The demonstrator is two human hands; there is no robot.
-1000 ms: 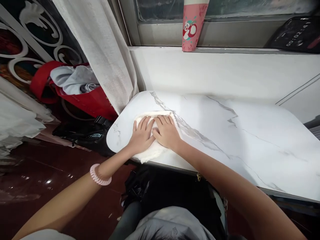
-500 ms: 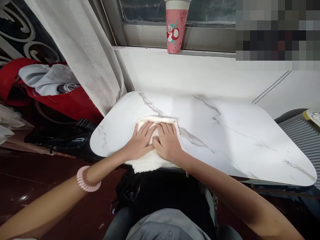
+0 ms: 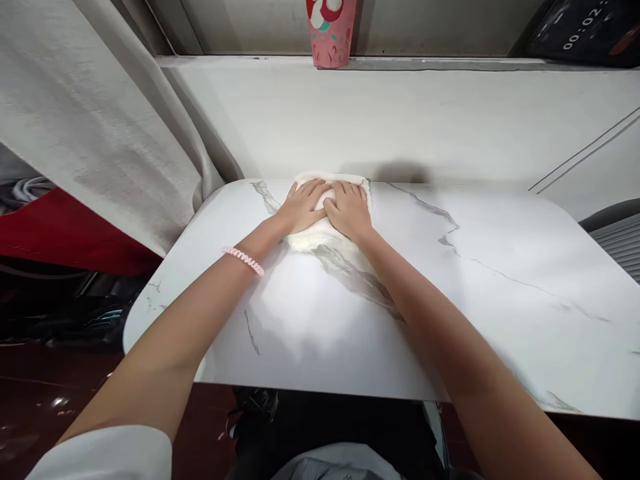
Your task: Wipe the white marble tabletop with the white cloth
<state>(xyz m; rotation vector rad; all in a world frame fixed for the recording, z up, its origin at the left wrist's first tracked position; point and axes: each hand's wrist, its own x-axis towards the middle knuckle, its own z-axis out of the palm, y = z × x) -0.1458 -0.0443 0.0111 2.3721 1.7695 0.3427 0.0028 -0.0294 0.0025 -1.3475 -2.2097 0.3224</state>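
A white fluffy cloth (image 3: 315, 238) lies on the white marble-patterned table (image 3: 500, 287), up at its far edge by the wall. My left hand (image 3: 301, 205) rests flat on the cloth's left half, fingers spread. Beside it, my right hand (image 3: 349, 210) presses flat on the right half, its thumb close to the left thumb. Both palms face down, and neither hand grips the cloth. A pink coiled band (image 3: 243, 260) circles my left forearm.
On the ledge behind the table stand a pink cup (image 3: 332, 40) and a dark device with white digits (image 3: 590, 33). A pale curtain (image 3: 115, 120) hangs at left, near a red bag (image 3: 75, 233). Part of a grey ribbed object (image 3: 620, 233) shows at right.
Both hands have pushed the cloth away from me, from the table's near edge to its far edge. The camera view has tipped lower and nearer to the table.
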